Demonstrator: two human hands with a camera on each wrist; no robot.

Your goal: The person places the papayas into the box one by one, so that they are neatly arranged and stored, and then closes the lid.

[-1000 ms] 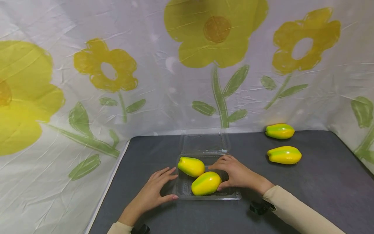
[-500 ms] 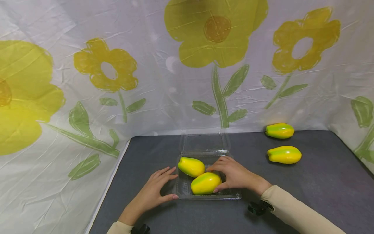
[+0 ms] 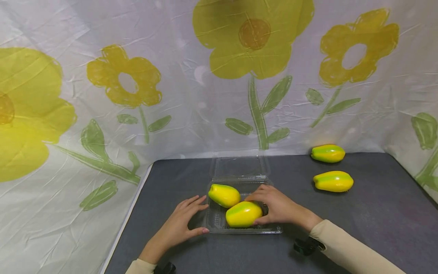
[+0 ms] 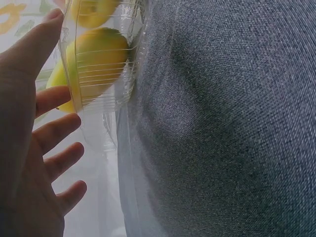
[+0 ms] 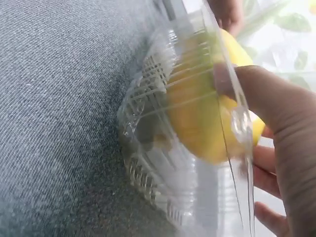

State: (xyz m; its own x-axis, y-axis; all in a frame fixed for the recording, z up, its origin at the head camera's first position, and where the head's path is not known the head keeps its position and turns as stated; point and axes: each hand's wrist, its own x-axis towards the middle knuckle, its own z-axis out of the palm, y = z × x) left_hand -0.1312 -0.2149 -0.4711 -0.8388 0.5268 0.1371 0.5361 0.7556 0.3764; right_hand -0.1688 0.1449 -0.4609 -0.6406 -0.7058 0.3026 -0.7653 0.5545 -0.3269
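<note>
Fingers: right hand (image 3: 278, 207) has its fingers curled round the near papaya (image 3: 243, 214) inside the clear clamshell tray (image 3: 270, 229), thumb on the near side, the rest arched over the far side. Left hand (image 3: 179, 224) lies flat on the table with fingers straight and spread, fingertips right at the tray's left wall, holding nothing.

Where the fruit is: gripped papaya sits in the near half of the tray, which is near the middle of the table toward the front edge. A second papaya (image 3: 224, 195) is in the tray's far-left part, touching or almost touching the first one, can't quite tell.

Tray: thin see-through ribbed plastic, lid (image 3: 240, 167) flipped open toward the back edge. From the right wrist view the papaya (image 5: 207, 113) shows through the tray wall (image 5: 163, 163), so it's seated low in there.

Doing it well (just my take): that plastic looks flimsy and light, so I'd keep the left hand braced on the left wall while the right settles the fruit. Nudge it toward the right side so both lie flat without riding up over each other, otherwise the lid probably won't close.

Spares: two more papayas near the back right of the table, one (image 3: 327, 153) by the back edge and one (image 3: 333, 181) just in front of it, well apart from the tray.

Table: dark grey fabric-looking top (image 3: 376, 213).

Writing/brands: none I can read anywhere, no stickers on the fruit or tray. Backdrop (image 3: 102, 95) is just painted yellow flowers.
</note>
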